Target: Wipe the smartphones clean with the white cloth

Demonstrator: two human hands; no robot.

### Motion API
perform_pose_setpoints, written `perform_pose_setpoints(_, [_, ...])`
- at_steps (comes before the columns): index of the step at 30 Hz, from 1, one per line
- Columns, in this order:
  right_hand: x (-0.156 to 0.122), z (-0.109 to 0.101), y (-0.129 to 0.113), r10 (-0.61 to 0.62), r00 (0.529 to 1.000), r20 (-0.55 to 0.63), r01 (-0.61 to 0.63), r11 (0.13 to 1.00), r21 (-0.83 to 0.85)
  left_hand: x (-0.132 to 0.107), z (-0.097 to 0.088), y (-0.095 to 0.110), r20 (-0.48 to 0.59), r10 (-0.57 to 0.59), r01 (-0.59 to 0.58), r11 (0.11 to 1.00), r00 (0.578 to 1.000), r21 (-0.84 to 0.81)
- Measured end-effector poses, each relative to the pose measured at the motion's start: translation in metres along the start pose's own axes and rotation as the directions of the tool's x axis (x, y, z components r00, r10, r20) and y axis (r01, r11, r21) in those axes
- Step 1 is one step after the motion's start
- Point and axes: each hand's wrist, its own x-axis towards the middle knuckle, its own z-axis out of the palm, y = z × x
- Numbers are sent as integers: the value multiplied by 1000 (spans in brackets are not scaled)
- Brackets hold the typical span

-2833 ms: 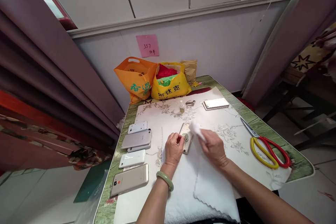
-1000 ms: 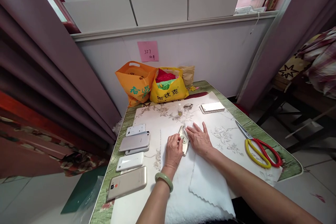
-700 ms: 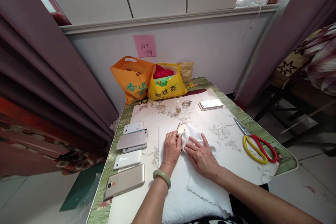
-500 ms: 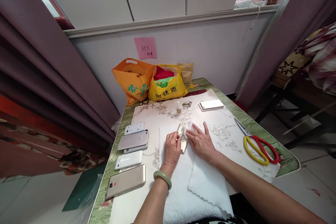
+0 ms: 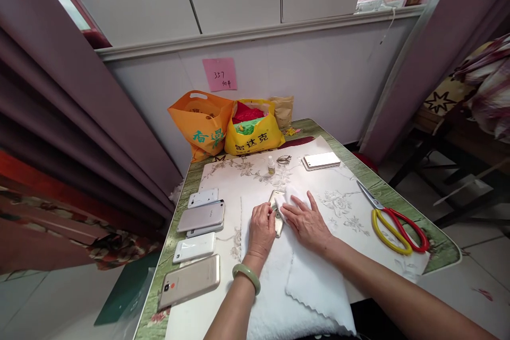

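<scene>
A gold phone (image 5: 276,216) lies face down on a white towel (image 5: 274,281) at the table's middle. My left hand (image 5: 261,232), with a green bangle on the wrist, pinches the phone's left edge. My right hand (image 5: 305,221) lies with fingers stretched flat on a white cloth (image 5: 319,281), pressing a bunched corner of it onto the phone's upper part. The rest of the cloth trails towards me over the towel.
Several phones (image 5: 200,216) lie in a column on the left of the table. Red and yellow scissors (image 5: 392,220) rest on the right. At the far end are a white phone (image 5: 321,160), a small bottle (image 5: 271,166), a clip and two bags (image 5: 227,126).
My right hand has rubbed the cloth back and forth over the gold phone, while the left hand kept its hold on the phone's edge. The view shifted slightly.
</scene>
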Motion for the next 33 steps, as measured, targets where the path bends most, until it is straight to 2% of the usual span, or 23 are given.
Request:
perform_pose_setpoints(2, [6,0,2,12,1000,15,-12,1000,-2,0,-1,1,7,-11,11,1000,1000,-4])
perform_pose_setpoints(7, [43,-3,6,11,994,109,-10,1000,-16,1,-3,4,29,-26,26,999,999,-21])
perform_pose_setpoints(9, [51,-3,5,20,994,107,-18,1000,-23,1,-4,5,32,-31,32,999,999,-26])
perform_pose_setpoints(12, [48,-2,2,64,997,51,-62,997,-46,0,-4,3,39,-44,45,999,998,-24])
perform_pose_setpoints(15, [29,-1,-1,100,995,-12,-101,993,-67,-1,-3,2,41,-45,46,999,998,-23])
perform_pose_setpoints(18, [8,-2,-4,66,997,-32,-67,997,-50,0,-2,1,30,-33,33,999,999,-18])
perform_pose_setpoints(21, [-1,-3,-4,18,999,-35,-18,1000,-24,2,-2,1,13,-23,23,1000,1000,-16])
perform_pose_setpoints(28, [33,0,6,22,998,65,-22,1000,-9,2,-5,5,39,-47,48,999,998,-26])
perform_pose_setpoints(33, [36,5,4,115,993,-4,-115,993,-36,2,-6,7,33,-52,53,998,998,-29])
